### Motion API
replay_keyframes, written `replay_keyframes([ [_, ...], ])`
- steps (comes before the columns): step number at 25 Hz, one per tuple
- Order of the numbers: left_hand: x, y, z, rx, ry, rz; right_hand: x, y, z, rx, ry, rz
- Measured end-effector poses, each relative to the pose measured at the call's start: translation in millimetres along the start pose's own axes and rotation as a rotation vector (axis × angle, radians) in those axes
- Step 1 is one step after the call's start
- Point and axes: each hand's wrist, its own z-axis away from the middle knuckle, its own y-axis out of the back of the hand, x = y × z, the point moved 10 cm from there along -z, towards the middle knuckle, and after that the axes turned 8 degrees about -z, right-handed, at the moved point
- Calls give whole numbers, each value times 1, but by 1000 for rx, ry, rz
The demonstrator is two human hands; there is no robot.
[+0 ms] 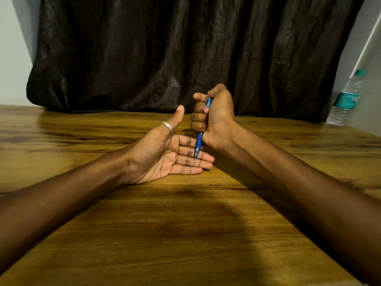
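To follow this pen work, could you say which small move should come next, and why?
Probably tilt the pen flat into the left hand: that hand lies open, palm up, and the right hand grips the pen upright, tip at its fingers.

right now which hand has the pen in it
The right hand, curled in a fist round the blue pen, tip down. The left hand lies open, palm up, holding nothing, a ring on its thumb.

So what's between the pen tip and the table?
The fingers of the left hand, which lies open, palm up, on the table, under the pen gripped tip-down by the right hand. The head view shows it.
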Motion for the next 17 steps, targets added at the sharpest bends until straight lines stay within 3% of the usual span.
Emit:
replay_keyframes([
  [11, 4, -3, 3, 36, -143, -179, -17, 1, 0, 12, 37, -13],
  [17, 13, 6, 7, 205, -267, -397, -25, 4, -1, 21, 52, -14],
])
